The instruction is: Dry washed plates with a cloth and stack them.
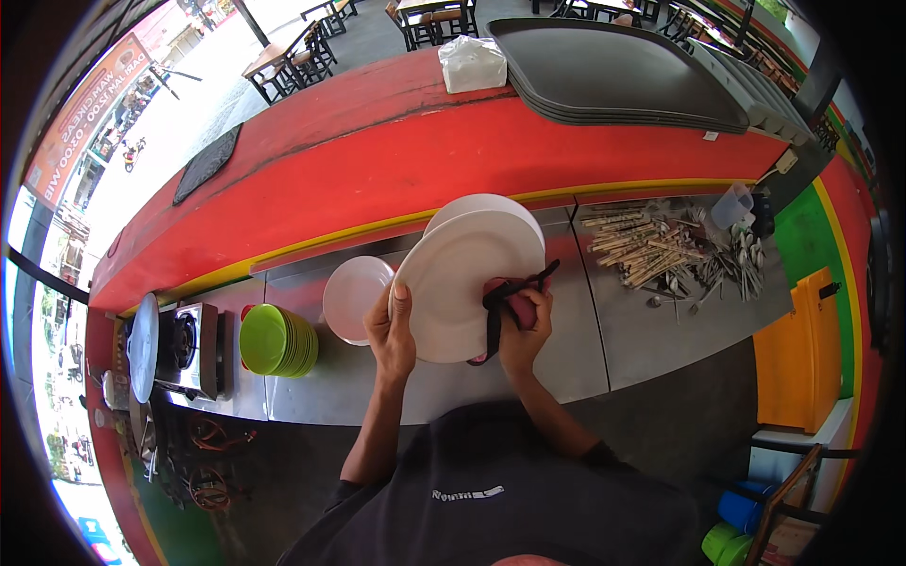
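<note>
A white plate (pixel 453 283) is tilted up in front of me above the steel counter. My left hand (pixel 393 332) grips its left rim, thumb on the face. Bunched in my right hand (pixel 525 329) is a dark red and black cloth (pixel 517 301), which touches the right part of the plate's face. Behind the held plate shows the upper edge of another white plate (pixel 488 204); whether it is held too or stands on the counter I cannot tell. To the left of my left hand, a further white plate (pixel 354 301) lies on the counter.
Left on the steel counter (pixel 333 393) are stacked green bowls (pixel 272 339) and a gas stove (pixel 195 347). Chopsticks (pixel 644 247) and metal cutlery (pixel 743 262) lie piled at right beside a clear plastic cup (pixel 732 205). Dark trays (pixel 623 71) top the red ledge (pixel 382 134).
</note>
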Action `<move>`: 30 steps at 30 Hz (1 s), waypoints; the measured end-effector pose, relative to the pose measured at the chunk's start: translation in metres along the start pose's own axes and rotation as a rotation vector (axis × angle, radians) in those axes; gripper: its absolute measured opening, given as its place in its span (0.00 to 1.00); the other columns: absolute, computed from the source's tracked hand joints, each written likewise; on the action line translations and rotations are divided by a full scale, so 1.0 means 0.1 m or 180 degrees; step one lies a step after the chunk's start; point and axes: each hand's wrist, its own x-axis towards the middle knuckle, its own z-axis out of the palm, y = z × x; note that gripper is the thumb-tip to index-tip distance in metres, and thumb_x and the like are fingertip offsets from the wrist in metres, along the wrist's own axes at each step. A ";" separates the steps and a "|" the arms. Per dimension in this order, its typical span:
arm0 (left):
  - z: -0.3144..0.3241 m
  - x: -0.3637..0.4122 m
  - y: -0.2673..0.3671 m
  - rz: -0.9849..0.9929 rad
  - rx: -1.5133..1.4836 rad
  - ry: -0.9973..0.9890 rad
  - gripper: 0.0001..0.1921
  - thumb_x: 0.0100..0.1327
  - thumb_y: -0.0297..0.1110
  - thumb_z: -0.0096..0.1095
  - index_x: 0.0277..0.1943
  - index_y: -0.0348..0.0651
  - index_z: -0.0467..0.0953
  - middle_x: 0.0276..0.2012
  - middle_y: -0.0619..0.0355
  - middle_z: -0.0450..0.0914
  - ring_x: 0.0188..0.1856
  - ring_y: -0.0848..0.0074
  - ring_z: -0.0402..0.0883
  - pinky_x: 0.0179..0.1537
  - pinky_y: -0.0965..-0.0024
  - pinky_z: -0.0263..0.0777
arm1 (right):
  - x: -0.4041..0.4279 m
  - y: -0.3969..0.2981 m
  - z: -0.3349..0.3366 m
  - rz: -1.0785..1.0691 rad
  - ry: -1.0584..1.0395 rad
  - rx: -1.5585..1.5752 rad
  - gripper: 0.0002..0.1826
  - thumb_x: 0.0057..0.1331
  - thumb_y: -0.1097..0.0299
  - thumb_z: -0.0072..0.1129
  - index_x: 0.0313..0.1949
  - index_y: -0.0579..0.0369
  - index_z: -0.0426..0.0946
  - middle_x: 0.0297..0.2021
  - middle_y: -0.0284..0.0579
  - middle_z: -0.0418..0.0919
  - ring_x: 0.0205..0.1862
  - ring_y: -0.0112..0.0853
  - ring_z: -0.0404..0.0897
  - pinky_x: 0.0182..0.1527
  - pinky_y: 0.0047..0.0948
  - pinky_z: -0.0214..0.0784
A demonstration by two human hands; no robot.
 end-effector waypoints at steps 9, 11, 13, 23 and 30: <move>0.05 0.22 0.32 -0.0060 0.0480 -0.1112 0.20 0.76 0.42 0.53 0.58 0.33 0.76 0.39 0.61 0.81 0.43 0.82 0.74 0.45 0.74 0.69 | 0.59 0.05 -0.40 -0.0421 -0.0889 0.0376 0.16 0.50 0.82 0.71 0.38 0.55 0.77 0.44 0.43 0.76 0.48 0.35 0.78 0.55 0.31 0.67; -0.03 0.26 0.31 -0.0217 0.0772 -0.1463 0.20 0.76 0.42 0.53 0.59 0.34 0.76 0.39 0.61 0.81 0.43 0.82 0.74 0.46 0.73 0.70 | 0.64 0.03 -0.47 -0.0821 -0.1598 0.0193 0.18 0.47 0.84 0.68 0.38 0.54 0.79 0.44 0.47 0.76 0.48 0.41 0.79 0.52 0.35 0.70; -0.09 0.25 0.28 -0.0388 0.1064 -0.1814 0.19 0.76 0.42 0.52 0.59 0.35 0.76 0.39 0.61 0.82 0.42 0.82 0.75 0.46 0.72 0.71 | 0.63 -0.05 -0.51 -0.0761 -0.1696 0.0105 0.18 0.46 0.84 0.68 0.37 0.53 0.80 0.45 0.48 0.76 0.48 0.43 0.80 0.50 0.35 0.71; -0.03 0.15 0.35 -0.0395 0.1476 -0.2699 0.16 0.75 0.35 0.52 0.59 0.37 0.76 0.40 0.44 0.84 0.40 0.63 0.83 0.46 0.66 0.73 | 0.80 -0.66 -0.50 -0.1299 -0.3208 -0.0431 0.23 0.41 0.86 0.67 0.39 0.51 0.81 0.46 0.46 0.77 0.47 0.45 0.81 0.45 0.40 0.77; -0.16 0.13 0.36 -0.0143 0.1261 -0.1736 0.16 0.75 0.34 0.54 0.58 0.34 0.77 0.39 0.52 0.86 0.41 0.77 0.81 0.46 0.71 0.73 | 0.66 -0.22 -0.37 -0.1329 -0.1559 0.0033 0.21 0.48 0.84 0.70 0.42 0.56 0.76 0.47 0.51 0.77 0.49 0.41 0.80 0.52 0.35 0.72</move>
